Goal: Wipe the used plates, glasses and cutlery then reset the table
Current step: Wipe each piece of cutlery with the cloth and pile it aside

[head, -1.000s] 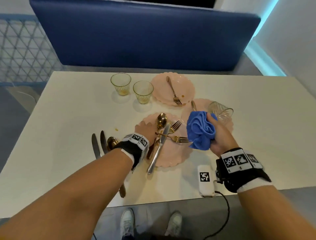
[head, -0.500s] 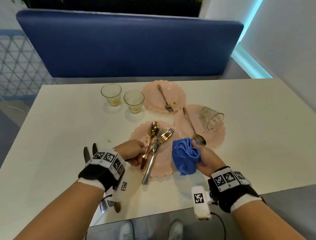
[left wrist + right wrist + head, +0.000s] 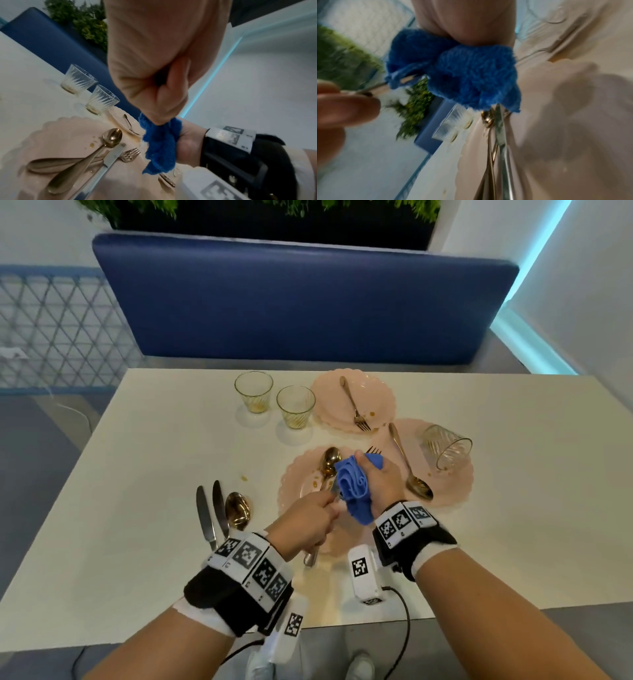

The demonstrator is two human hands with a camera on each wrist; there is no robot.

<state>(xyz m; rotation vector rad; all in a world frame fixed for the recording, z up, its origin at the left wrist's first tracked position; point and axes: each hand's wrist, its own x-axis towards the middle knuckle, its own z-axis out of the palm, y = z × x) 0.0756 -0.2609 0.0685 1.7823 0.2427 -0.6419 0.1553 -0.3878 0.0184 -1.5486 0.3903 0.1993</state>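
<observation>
Your right hand (image 3: 378,477) grips the bunched cloth (image 3: 354,487), folded round the tines of a fork whose thin handle (image 3: 373,86) your left hand (image 3: 306,522) pinches at its free end; both grips are closed, cloth in one, fork in the other. Half a second ago that fork lay with the rest on the near plate (image 3: 294,474) and the cloth hung beside it, so you have lifted it and begun wiping, the first piece off this plate. It now hangs over the plate, near the middle of the bench's (image 3: 137,508) front edge. Left on the plate are a spoon (image 3: 329,463), a knife (image 3: 111,158) and another fork (image 3: 129,155), with brown spots on its face. Two knives (image 3: 210,515) and a spoon lie set out toward the front left. Toward the back edge stand two glasses (image 3: 274,400) with residue and a plate with a fork; to the right a third plate (image 3: 455,484) carries a spoon and a tipped glass (image 3: 447,445). Most of the wiping is, by my reading, ahead.
</observation>
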